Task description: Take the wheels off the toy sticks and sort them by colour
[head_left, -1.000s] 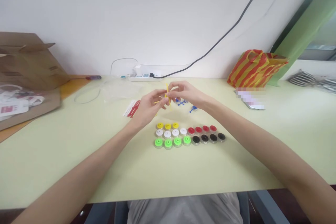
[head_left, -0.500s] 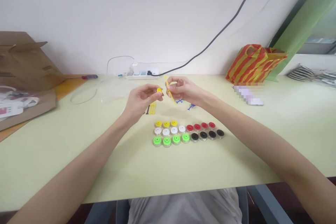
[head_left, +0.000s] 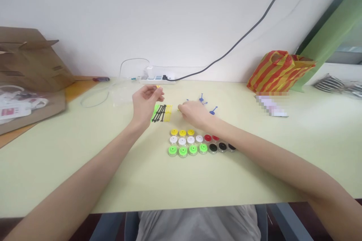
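My left hand [head_left: 145, 101] is raised above the table, fingers pinched on a small yellow piece [head_left: 158, 87]. Just right of the stick rows, my right hand [head_left: 194, 113] is low over the table, its fingers closed at a bit of yellow; most of what it grips is hidden. Yellow sticks [head_left: 167, 113], black sticks [head_left: 160, 113] and green sticks lie between the hands. Blue pieces [head_left: 212, 112] are spread behind my right hand. Nearer me stand rows of round pieces: yellow [head_left: 182, 133], white [head_left: 182, 141], green [head_left: 183, 151], red [head_left: 207, 138] and black [head_left: 213, 148].
A power strip [head_left: 145, 81] with a dark cable lies against the wall. On the left are a cardboard box [head_left: 31, 60] and a screwdriver [head_left: 101, 79]. At the back right stands a striped bag [head_left: 273, 71], with a blurred pale item [head_left: 271, 106] before it.
My left hand has moved left and slightly up with the yellow piece. My right hand has lowered to the table, bringing the yellow stick down. The camera view has shifted slightly.
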### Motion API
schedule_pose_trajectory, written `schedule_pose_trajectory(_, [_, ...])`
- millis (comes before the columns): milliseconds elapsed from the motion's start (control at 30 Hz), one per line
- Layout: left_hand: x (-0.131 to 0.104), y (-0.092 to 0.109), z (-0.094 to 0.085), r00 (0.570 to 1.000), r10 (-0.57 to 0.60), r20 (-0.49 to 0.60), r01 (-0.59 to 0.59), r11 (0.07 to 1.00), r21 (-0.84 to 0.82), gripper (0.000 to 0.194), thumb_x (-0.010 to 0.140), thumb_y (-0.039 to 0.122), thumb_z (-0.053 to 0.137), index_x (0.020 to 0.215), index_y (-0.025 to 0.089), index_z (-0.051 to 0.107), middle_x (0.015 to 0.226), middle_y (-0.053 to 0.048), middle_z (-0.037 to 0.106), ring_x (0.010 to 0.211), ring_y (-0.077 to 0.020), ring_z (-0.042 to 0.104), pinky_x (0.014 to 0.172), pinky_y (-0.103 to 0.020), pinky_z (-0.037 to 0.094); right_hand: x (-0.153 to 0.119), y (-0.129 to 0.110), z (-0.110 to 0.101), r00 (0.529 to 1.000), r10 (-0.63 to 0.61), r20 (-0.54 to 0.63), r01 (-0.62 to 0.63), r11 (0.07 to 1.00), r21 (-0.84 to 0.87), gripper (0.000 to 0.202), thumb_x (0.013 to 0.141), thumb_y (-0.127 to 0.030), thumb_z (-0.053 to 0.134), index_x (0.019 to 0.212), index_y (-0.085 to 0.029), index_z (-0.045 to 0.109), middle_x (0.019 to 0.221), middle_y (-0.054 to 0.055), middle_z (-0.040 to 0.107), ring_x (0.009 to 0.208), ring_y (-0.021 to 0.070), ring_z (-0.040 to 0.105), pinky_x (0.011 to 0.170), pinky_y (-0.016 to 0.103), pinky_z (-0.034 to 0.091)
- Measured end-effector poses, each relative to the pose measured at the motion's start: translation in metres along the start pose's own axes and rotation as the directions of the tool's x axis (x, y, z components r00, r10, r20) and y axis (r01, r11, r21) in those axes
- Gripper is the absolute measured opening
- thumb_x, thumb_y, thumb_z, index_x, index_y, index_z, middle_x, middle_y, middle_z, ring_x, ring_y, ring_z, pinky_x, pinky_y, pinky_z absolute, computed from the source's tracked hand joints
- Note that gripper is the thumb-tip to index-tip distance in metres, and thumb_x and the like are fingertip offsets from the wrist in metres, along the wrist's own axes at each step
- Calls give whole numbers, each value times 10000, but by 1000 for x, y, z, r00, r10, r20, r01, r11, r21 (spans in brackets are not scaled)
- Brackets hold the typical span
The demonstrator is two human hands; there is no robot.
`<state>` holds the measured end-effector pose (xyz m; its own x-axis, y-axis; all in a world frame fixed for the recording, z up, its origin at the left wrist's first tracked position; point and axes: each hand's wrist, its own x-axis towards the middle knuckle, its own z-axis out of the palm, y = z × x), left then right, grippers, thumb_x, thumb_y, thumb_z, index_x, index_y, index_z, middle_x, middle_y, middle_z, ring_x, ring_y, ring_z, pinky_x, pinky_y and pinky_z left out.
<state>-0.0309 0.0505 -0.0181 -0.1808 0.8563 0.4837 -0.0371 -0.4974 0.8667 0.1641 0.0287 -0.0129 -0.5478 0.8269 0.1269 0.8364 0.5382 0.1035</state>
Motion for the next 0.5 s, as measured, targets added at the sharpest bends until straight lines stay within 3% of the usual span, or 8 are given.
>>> schedule_pose_trajectory(133, [-2,1,3,1000,-3,15,3,1000,-3,266,789,357,867,907,176,713,805,-41,726,657,-134,657,685,-292,577,1,0,-5,988,-130,87,130,991,1,276,1033,-143,495,996,-117,768,1039,156,778,951,272,725,679,332,382])
schedule_pose_trajectory(333, [-1,-2,2,1000,-2,31,2,1000,9,310,789,417,871,915,183,712,824,-40,737,671,-129,658,678,-280,579,3,28,-9,996,-86,-33,92,969,230,230,1009,-135,553,1017,-166,781,1038,89,798,940,222,691,713,301,388])
schedule_pose_trajectory(500, [-2,-1,3,999,-29,43,28,999,22,324,786,429,879,921,185,715,812,-33,730,680,-131,669,668,-271,576,5,31,1,997,-79,15,70,943,324,152,901,-95,664,916,-181,788,965,76,802,845,216,672,673,307,366])
